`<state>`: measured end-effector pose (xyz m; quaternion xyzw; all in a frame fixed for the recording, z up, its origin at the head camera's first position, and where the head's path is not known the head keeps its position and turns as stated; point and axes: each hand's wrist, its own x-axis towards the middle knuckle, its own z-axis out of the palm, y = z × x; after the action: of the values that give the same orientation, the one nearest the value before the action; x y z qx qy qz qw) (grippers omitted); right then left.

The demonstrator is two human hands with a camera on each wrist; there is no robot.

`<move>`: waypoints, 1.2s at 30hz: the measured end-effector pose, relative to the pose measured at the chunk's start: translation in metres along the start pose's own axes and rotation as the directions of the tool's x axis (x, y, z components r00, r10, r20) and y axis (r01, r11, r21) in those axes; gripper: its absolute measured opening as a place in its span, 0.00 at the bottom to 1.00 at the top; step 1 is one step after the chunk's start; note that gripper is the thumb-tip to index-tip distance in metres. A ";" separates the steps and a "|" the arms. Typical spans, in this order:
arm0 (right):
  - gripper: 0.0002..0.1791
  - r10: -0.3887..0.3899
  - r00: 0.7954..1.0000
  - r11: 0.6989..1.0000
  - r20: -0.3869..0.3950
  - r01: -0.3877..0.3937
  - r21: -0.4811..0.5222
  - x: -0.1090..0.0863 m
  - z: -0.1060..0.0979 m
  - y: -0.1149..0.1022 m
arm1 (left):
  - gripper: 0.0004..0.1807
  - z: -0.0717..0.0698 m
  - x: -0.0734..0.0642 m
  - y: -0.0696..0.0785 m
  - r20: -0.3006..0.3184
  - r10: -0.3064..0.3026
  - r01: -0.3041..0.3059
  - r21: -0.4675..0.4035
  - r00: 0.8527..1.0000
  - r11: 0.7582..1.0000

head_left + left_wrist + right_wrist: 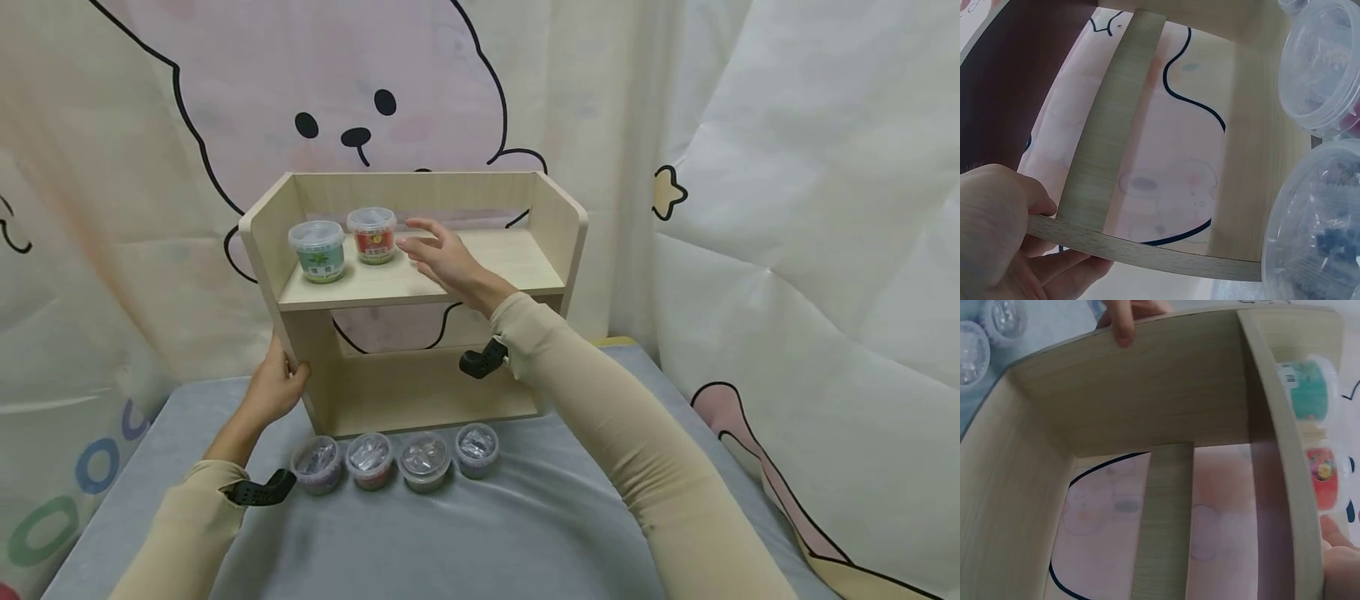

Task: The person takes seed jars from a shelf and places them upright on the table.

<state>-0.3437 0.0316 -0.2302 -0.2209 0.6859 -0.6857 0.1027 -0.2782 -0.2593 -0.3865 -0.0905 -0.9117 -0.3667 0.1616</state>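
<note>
Clear round plastic tub with red label stands just beside the parted fingers of the outstretched right hand; the left hand clamps the pale wooden two-tier shelf bearing it.

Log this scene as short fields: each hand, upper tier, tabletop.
Left hand: grips the left side of the pale wooden two-tier shelf
Right hand: just right of the round clear plastic tub with red label; contact unclear
Upper tier: that tub, plus a round clear plastic tub with green label to its left
Tabletop: grey cloth bearing four round clear-lidded plastic tubs, in front of the shelf
</note>
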 end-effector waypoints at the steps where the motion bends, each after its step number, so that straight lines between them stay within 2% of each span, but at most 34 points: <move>1: 0.33 0.003 1.000 1.000 -0.001 -0.003 -0.009 0.002 0.002 0.000 | 0.32 0.000 -0.001 0.000 -0.002 -0.003 0.003 -0.001 1.000 1.000; 8: 0.38 -0.023 0.995 0.986 -0.096 0.007 -0.169 0.021 0.007 0.005 | 0.31 0.002 0.000 0.002 0.004 -0.005 0.005 -0.016 1.000 1.000; 12: 0.42 -0.044 0.990 0.984 -0.132 0.020 -0.179 0.031 0.009 0.011 | 0.32 0.005 0.003 0.001 0.022 -0.007 0.008 -0.031 1.000 0.999; 14: 0.43 -0.047 0.990 0.984 -0.132 0.023 -0.177 0.035 0.010 0.013 | 0.33 0.006 0.003 0.000 0.032 -0.007 0.009 -0.042 0.999 0.999; 19: 0.48 -0.055 0.995 0.962 -0.081 0.031 -0.271 0.041 0.015 0.014 | 0.36 0.006 0.001 -0.005 0.034 -0.002 0.005 -0.066 0.999 0.998; 22: 0.50 -0.058 0.995 0.960 -0.076 0.035 -0.278 0.042 0.017 0.012 | 0.36 0.004 0.002 -0.005 0.023 -0.004 0.005 -0.054 1.000 0.999; 27: 0.46 -0.072 0.991 0.958 -0.114 0.037 -0.284 0.041 0.019 0.011 | 0.36 0.002 0.002 -0.005 0.030 -0.015 0.016 -0.034 0.999 0.999; 31: 0.44 -0.055 0.992 0.943 -0.116 0.013 -0.333 0.043 0.020 0.011 | 0.39 0.003 0.001 -0.007 0.047 -0.013 0.016 -0.051 0.999 0.999; 36: 0.44 -0.028 0.994 0.921 -0.104 -0.015 -0.389 0.046 0.028 0.008 | 0.39 0.002 0.001 -0.006 0.040 -0.003 0.005 -0.049 0.999 0.999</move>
<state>-0.3728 -0.0142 -0.2314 -0.2020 0.8122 -0.5471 0.0177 -0.2814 -0.2620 -0.3915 -0.1000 -0.9057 -0.3872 0.1404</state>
